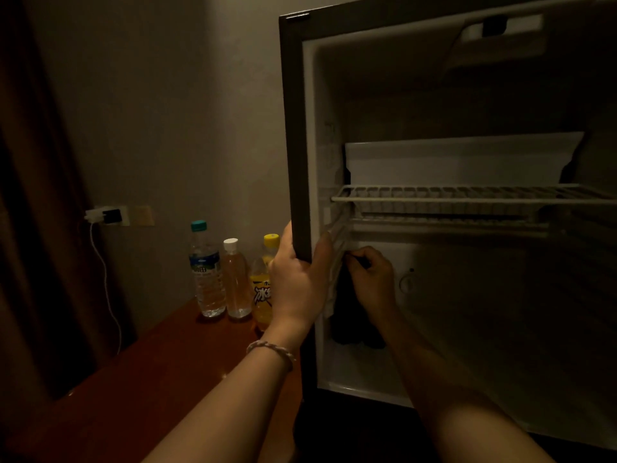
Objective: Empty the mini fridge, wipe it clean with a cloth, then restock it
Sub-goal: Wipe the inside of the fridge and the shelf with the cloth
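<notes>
The mini fridge [300, 128] stands with its inside exposed and a white wire shelf [467, 195] across the middle. My left hand [297, 282] grips the fridge's left front edge. My right hand [370, 275] is inside the lower compartment, holding a dark cloth [350, 322] against the left inner wall. The cloth hangs down below my fingers. Three bottles stand outside on the wooden table [133, 379]: a water bottle with a teal cap [205, 272], a clear bottle with a white cap [236, 282] and a yellow drink bottle [262, 289].
A wall socket with a white plug [103, 216] and its cable hanging down sits on the wall at the left. A dark curtain [30, 195] covers the far left. The room is dim.
</notes>
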